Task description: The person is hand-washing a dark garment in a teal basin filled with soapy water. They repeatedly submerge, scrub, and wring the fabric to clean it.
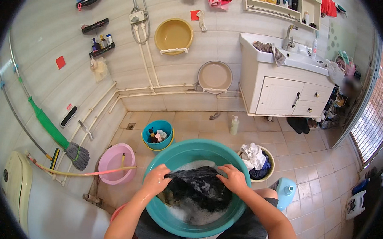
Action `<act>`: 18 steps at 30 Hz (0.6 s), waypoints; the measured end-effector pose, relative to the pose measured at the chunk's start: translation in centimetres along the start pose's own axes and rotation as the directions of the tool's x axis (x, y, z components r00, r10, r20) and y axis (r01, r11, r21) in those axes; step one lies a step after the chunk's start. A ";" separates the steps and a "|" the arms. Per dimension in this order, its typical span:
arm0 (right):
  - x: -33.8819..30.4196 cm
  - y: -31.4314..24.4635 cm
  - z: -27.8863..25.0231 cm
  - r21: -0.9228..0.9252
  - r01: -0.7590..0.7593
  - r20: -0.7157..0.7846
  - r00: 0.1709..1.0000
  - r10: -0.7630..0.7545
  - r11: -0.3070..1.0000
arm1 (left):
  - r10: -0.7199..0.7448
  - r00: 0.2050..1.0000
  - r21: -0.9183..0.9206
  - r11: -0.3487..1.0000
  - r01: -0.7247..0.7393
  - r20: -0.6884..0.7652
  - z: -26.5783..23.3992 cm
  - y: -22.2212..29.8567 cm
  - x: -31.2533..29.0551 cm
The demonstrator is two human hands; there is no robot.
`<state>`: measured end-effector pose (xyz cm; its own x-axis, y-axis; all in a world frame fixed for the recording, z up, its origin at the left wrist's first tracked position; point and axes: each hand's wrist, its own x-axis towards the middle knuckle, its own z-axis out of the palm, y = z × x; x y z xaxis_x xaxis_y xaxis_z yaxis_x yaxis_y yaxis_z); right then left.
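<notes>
A large teal basin (185, 151) stands in front of me, holding white soapy water (186, 216). A dark wet garment (201, 189) lies partly in the suds, its upper edge stretched between my two hands. My left hand (156, 179) is closed on the edge at the left, near the basin's wall. At the right end, my right hand (233, 179) grips the same edge with the fingers curled over it. Foam clings to the middle of the cloth, and its lower part is sunk in the water.
Right of the basin stands a pale bucket (270, 169) of white and dark clothes, beside a light blue jug (286, 189). A blue bucket (149, 132) with bottles and a pink basin (105, 160) with a hose (89, 174) are left. A pump bottle (234, 125) stands beyond.
</notes>
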<state>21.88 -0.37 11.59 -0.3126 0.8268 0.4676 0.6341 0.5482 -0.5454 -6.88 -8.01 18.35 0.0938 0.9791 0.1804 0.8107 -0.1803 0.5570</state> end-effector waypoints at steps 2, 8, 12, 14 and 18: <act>0.1 -0.5 -0.6 0.021 -0.073 0.141 0.988 0.069 0.997 | 0.020 0.992 -0.203 0.978 -0.046 -0.124 0.1 1.3 1.0; -1.6 -2.2 1.9 0.031 0.146 0.350 0.925 -0.148 0.989 | -0.028 0.984 -0.443 0.895 -0.053 -0.175 0.4 2.8 1.6; -0.7 -0.1 3.6 0.358 -0.186 0.428 0.904 0.016 0.915 | -0.168 0.981 -0.486 0.868 0.100 -0.100 -0.7 3.5 0.6; 1.1 0.4 2.2 0.694 -0.425 0.397 0.899 0.183 0.582 | -0.178 0.980 -0.499 0.859 0.111 -0.088 -1.6 3.9 1.5; 4.5 -3.0 -1.8 0.881 -0.472 0.440 0.838 0.322 0.025 | -0.224 0.968 -0.439 0.862 0.253 0.118 -2.3 1.1 1.1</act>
<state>19.85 1.45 16.64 -0.3686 0.9253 -0.0896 -0.4599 -0.2652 -0.8474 -7.20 -7.37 21.07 -0.0226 0.9987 -0.0453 0.4691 0.0506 0.8817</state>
